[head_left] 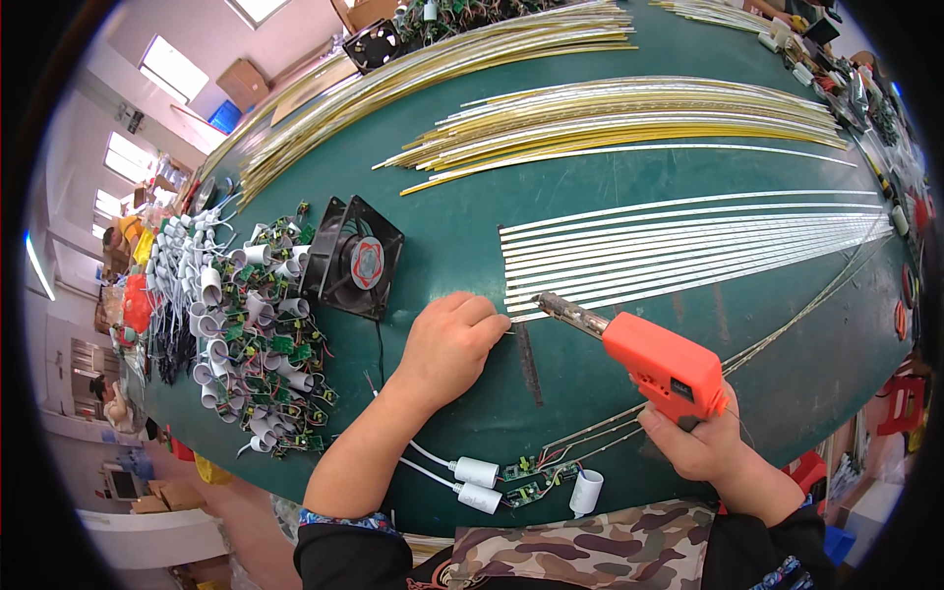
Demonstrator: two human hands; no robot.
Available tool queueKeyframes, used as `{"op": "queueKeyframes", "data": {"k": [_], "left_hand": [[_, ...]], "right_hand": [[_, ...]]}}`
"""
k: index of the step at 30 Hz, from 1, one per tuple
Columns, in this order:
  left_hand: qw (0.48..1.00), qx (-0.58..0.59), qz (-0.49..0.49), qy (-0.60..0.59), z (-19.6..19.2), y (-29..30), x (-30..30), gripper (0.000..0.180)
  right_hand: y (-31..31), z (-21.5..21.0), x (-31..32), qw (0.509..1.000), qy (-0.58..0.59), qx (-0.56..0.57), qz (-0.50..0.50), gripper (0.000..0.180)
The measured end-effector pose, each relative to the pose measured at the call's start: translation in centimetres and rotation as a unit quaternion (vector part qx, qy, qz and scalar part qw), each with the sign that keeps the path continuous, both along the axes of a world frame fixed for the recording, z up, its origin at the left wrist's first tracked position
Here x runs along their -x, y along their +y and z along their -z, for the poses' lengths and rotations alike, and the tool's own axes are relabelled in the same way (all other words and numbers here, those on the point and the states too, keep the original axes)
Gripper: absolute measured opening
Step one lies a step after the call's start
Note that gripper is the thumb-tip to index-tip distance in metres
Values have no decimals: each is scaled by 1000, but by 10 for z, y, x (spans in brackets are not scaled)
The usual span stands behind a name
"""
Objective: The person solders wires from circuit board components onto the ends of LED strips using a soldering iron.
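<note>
My right hand (698,442) is wrapped round the handle of an orange soldering gun (664,359). Its dark metal tip points left, over the near left end of a row of thin white strips (678,251). At that same corner my left hand (452,339) is closed, its fingertips pinched against the end of the nearest strip; what lies between them is hidden. Below the hands, two white cylindrical lamp bases (477,472) with white cables join small green circuit boards (531,482). A white lamp socket (586,492) lies beside them, and thin wired strips run off to the upper right.
A black square fan (356,261) stands left of my left hand. Beyond it is a heap of white sockets with circuit boards (258,339). Bundles of yellow and white strips (629,128) lie across the far part of the green table (442,236). Tools and parts crowd the right edge.
</note>
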State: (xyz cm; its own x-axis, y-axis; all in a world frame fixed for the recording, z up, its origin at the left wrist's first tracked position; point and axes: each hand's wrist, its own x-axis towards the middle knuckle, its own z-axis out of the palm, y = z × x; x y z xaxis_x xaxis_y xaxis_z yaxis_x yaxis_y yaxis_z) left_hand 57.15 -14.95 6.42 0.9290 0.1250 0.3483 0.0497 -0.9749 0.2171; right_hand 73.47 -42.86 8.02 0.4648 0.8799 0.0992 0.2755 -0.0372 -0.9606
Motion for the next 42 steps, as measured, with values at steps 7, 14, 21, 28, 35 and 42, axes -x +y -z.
{"op": "queueKeyframes", "data": {"k": [7,14,21,28,35,42], "left_hand": [[1000,-3,1,-4,0,0,0,19],[1000,23,-7,-17,-5,-6,0,20],[998,34,2,-44,-3,-4,6,19],[998,1,21,-62,4,1,1,22],[998,-11,25,-65,6,1,0,21],[998,-21,20,-55,5,0,0,20]], "right_hand": [[-2,1,0,1000,3,7,-3,44],[-2,3,-1,1000,-7,-2,6,44],[-1,5,-2,1000,9,-10,7,45],[4,10,-2,999,-41,-10,-1,48],[9,6,-3,999,-27,19,-27,47],[14,8,-1,999,-28,11,-34,50]]}}
